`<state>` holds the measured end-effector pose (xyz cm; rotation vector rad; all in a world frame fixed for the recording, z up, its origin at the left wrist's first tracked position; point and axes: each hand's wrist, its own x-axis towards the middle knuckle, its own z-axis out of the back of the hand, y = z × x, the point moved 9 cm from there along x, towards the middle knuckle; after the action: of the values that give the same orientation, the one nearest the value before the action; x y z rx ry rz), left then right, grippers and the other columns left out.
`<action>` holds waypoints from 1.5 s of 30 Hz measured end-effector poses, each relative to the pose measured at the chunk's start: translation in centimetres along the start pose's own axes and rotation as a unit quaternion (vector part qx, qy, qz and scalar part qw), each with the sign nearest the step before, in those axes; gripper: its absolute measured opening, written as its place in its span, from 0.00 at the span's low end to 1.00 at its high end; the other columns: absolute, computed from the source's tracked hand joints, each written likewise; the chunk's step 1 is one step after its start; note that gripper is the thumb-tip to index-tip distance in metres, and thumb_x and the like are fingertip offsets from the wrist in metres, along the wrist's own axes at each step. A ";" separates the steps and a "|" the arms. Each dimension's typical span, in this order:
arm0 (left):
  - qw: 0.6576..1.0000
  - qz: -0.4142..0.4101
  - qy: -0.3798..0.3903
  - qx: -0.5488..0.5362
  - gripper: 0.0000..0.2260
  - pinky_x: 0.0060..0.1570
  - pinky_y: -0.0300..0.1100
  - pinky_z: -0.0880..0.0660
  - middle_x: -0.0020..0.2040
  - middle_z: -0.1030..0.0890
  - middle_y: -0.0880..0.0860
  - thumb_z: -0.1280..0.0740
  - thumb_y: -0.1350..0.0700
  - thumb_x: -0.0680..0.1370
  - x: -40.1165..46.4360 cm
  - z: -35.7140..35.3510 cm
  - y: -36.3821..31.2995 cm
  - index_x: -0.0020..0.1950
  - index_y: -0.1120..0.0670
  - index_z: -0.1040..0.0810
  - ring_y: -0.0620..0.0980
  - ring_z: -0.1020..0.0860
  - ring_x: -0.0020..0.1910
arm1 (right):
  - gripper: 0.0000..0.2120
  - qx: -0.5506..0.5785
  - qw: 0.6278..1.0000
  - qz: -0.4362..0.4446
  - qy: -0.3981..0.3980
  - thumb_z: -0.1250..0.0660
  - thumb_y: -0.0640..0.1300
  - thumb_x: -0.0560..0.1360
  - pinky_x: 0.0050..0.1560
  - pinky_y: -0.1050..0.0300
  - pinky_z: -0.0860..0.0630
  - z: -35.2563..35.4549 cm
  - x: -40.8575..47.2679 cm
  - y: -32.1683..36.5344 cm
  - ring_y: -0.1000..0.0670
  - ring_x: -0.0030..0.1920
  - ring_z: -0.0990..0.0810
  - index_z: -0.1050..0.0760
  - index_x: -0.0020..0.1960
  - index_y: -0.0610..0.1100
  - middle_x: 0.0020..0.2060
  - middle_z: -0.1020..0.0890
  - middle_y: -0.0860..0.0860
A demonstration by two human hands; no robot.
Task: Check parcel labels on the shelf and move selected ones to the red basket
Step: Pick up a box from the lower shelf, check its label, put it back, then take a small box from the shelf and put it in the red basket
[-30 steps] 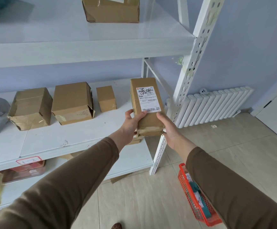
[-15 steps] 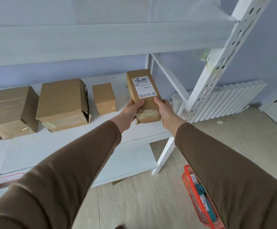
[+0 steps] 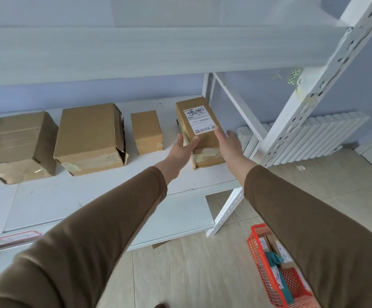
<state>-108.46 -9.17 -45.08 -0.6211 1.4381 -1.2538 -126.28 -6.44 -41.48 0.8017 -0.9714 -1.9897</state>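
Observation:
A tall brown parcel (image 3: 202, 150) with a white printed label on top sits at the right end of the white middle shelf (image 3: 91, 192). My left hand (image 3: 181, 150) grips its near left corner, thumb on top. My right hand (image 3: 228, 145) holds its right side, thumb by the label's corner and fingers around the far side. The red basket (image 3: 261, 261) stands on the floor at the lower right, partly hidden by my right sleeve, with several parcels inside.
Three unlabelled brown boxes line the same shelf: a small one (image 3: 146, 130), a torn medium one (image 3: 89, 134) and a crumpled one (image 3: 18, 143). An upper shelf board (image 3: 136, 50) hangs overhead. A white perforated upright (image 3: 314, 90) and a radiator (image 3: 318, 138) are at the right.
Both hands have carried the labelled parcel forward and down from in front of me onto the right end of the middle shelf. The view has moved closer to the shelf.

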 end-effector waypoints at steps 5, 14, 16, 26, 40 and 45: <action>0.971 -0.181 -0.156 0.013 0.29 0.80 0.51 0.40 0.83 0.37 0.48 0.36 0.47 0.85 -3.4 7.5 -2.2 0.84 0.50 0.41 0.50 0.37 0.81 | 0.24 -0.042 0.937 0.328 -0.110 0.39 0.49 0.84 0.78 0.54 0.42 -1.4 -5.2 9.0 0.45 0.79 0.36 0.33 0.78 0.42 0.79 0.31 0.46; 0.967 0.081 -0.170 -0.170 0.28 0.78 0.53 0.39 0.82 0.35 0.51 0.41 0.39 0.84 0.4 14.5 2.6 0.83 0.47 0.37 0.55 0.35 0.80 | 0.32 0.096 0.974 0.000 0.204 0.42 0.55 0.86 0.79 0.46 0.42 -16.3 -4.6 8.0 0.46 0.83 0.43 0.50 0.85 0.48 0.84 0.45 0.51; 0.968 0.095 -0.147 -0.182 0.29 0.75 0.52 0.31 0.77 0.27 0.53 0.37 0.35 0.78 2.8 15.4 4.3 0.75 0.48 0.27 0.54 0.23 0.70 | 0.30 0.092 0.968 -0.039 0.230 0.43 0.53 0.86 0.77 0.46 0.40 -16.9 -4.7 7.4 0.45 0.81 0.39 0.48 0.84 0.46 0.83 0.42 0.50; 0.985 0.006 -0.113 -0.134 0.26 0.63 0.42 0.34 0.61 0.27 0.42 0.41 0.43 0.86 -6.3 13.9 0.9 0.80 0.54 0.35 0.40 0.28 0.58 | 0.21 0.164 0.972 0.027 0.167 0.39 0.52 0.85 0.57 0.55 0.34 -11.3 -10.4 7.7 0.52 0.60 0.30 0.34 0.75 0.46 0.62 0.29 0.53; 0.966 -0.250 -0.058 -0.020 0.15 0.65 0.47 0.27 0.65 0.22 0.35 0.44 0.42 0.86 -33.3 6.9 -4.2 0.68 0.47 0.28 0.36 0.24 0.64 | 0.18 0.272 0.937 0.147 0.164 0.39 0.60 0.83 0.72 0.47 0.27 4.9 -29.2 6.2 0.53 0.68 0.21 0.22 0.68 0.55 0.66 0.18 0.54; 0.955 -0.290 -0.046 0.041 0.19 0.59 0.41 0.30 0.67 0.21 0.39 0.41 0.41 0.84 -36.9 5.6 -4.6 0.73 0.44 0.28 0.42 0.25 0.64 | 0.25 0.306 0.920 0.104 0.220 0.43 0.60 0.85 0.59 0.51 0.24 8.0 -31.3 6.6 0.49 0.53 0.19 0.20 0.68 0.44 0.58 0.15 0.46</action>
<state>-93.91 19.97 -26.29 -1.0803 1.1519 -1.7016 -114.28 19.91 -25.66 1.3506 -1.3478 -1.2338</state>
